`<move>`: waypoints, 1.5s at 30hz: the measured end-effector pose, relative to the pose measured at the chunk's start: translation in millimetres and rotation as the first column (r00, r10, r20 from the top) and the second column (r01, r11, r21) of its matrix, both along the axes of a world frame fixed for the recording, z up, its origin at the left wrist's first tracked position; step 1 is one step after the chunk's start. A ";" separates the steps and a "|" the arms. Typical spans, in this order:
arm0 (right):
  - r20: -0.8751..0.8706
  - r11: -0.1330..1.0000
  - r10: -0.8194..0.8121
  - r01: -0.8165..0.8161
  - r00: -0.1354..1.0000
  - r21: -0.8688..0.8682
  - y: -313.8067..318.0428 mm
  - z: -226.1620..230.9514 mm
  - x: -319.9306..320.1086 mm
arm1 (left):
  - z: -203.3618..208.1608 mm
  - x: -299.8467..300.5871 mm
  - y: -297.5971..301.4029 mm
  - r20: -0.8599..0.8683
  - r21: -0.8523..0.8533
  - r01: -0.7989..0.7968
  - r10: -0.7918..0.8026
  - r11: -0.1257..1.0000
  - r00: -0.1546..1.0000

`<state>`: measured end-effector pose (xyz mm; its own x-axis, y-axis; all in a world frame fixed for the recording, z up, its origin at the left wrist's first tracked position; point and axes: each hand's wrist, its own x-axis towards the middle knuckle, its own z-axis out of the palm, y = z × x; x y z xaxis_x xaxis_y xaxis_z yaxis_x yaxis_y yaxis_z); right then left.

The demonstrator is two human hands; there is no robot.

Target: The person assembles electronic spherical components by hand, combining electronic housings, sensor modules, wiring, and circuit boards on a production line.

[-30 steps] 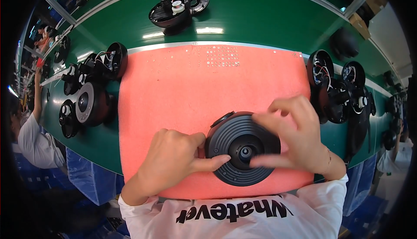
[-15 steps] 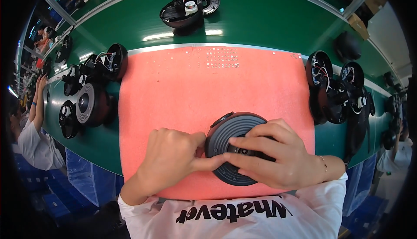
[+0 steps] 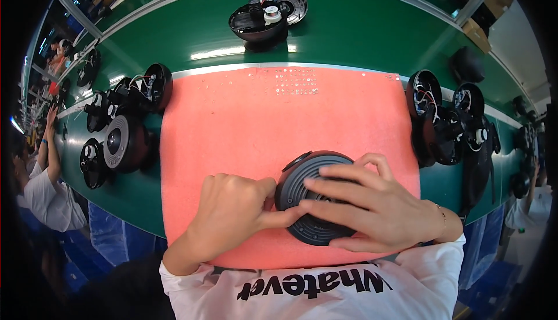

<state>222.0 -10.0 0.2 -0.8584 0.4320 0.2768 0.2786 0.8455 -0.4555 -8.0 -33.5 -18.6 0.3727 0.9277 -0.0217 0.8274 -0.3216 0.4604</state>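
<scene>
A round black housing [image 3: 295,187] with a ridged, ring-patterned face turned up rests on the pink foam mat [image 3: 226,128], close in front of me. My left hand [image 3: 232,206] is closed at its left edge, with the thumb reaching onto the ridged face and the other fingers curled. Over the right half of that face lies my right hand [image 3: 378,206], its fingers stretched out and spread. The palm and fingers hide the middle of the face, so I cannot see whether anything small is under them.
Rows of small shiny screws [image 3: 296,81] lie at the mat's far edge. Opened black housings with wires stand left [image 3: 156,87] and right [image 3: 424,93]; another opened housing [image 3: 258,23] sits on the green belt [image 3: 360,35]. A co-worker [image 3: 49,189] is at far left.
My right hand's fingers have spread out flatter across the ridged face, covering its middle. My left hand keeps its hold. The opened housing on the belt has shifted right.
</scene>
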 end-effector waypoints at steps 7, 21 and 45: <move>-0.036 0.428 -0.345 0.123 0.938 -0.896 20.0 -49.8 9.6 | -16.2 -5.7 9.3 0.018 -0.411 0.023 -0.017 0.911 1.000; -0.318 0.879 -0.416 0.287 0.852 -0.380 54.4 -20.2 -16.2 | -5.8 8.8 32.5 0.593 0.091 0.007 -0.060 0.996 0.803; -0.735 0.906 -0.414 0.167 0.537 -0.388 124.9 -29.9 -81.7 | -23.5 32.5 163.4 0.899 -0.224 -0.085 0.172 0.971 -0.402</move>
